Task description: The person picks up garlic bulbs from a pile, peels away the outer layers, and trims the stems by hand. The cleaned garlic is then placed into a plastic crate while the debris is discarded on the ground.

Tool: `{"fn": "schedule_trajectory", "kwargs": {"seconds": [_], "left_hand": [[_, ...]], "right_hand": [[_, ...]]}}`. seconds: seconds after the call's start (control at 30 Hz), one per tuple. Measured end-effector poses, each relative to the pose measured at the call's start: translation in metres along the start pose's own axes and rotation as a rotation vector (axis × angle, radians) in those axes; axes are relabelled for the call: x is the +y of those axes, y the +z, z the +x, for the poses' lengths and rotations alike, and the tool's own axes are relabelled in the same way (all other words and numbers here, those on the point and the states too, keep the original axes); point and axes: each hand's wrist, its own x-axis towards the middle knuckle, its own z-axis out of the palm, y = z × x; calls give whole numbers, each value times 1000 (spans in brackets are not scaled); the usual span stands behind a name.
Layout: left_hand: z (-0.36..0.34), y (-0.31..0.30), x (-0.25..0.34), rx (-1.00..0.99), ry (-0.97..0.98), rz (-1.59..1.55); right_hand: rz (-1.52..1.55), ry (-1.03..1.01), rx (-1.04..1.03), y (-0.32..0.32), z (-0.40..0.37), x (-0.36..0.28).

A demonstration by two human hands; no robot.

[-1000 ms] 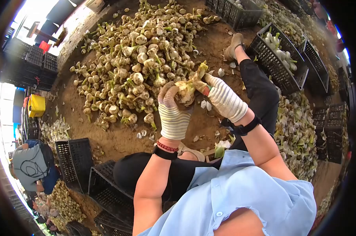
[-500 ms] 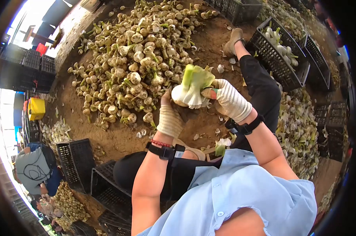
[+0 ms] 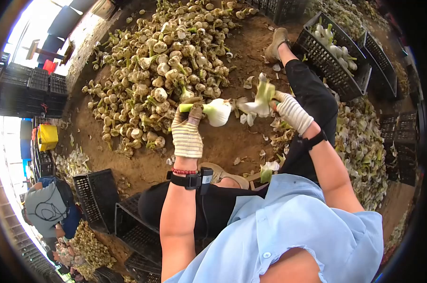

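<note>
My left hand, in a striped glove with dirty fingertips, is closed around the green stem of a white garlic bulb. The bulb points right, its outside clean and pale. To its right my right hand, gloved as well, pinches a strip of peeled garlic skin with pale green and white layers. Skin and bulb are apart, with loose flakes between them. Beyond my left hand lies a large heap of unpeeled garlic with earthy skins.
A black crate at upper right holds clean white bulbs. Discarded skins cover the ground to my right. More black crates stand at lower left, near another person. My outstretched leg lies on the right.
The outer skin has come away from the bulb. My left hand has moved left and turned the bulb sideways; my right hand has moved right with the skin.
</note>
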Motion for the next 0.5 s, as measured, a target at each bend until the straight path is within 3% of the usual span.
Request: {"fn": "schedule_trajectory", "kwargs": {"seconds": [0.07, 0.1, 0.17, 0.27, 0.37, 0.5], "left_hand": [[-11, 16, 4, -41, 69, 60], [-16, 21, 2, -75, 135, 114], [-20, 25, -2, -93, 97, 122], [-28, 38, -1, -119, 281, 290], [-34, 40, 0, -161, 605, 632], [-38, 33, -3, -153, 538, 552]], "right_hand": [[-753, -8, -33, 7, 2, -10], [-950, -89, 19, 11, -7, -14], [-892, -299, 126, 37, -14, -38], [-877, -625, 148, 78, -20, -71], [-1023, -626, 231, 92, -21, -68], [-1100, -580, 186, 81, -16, -66]]}}
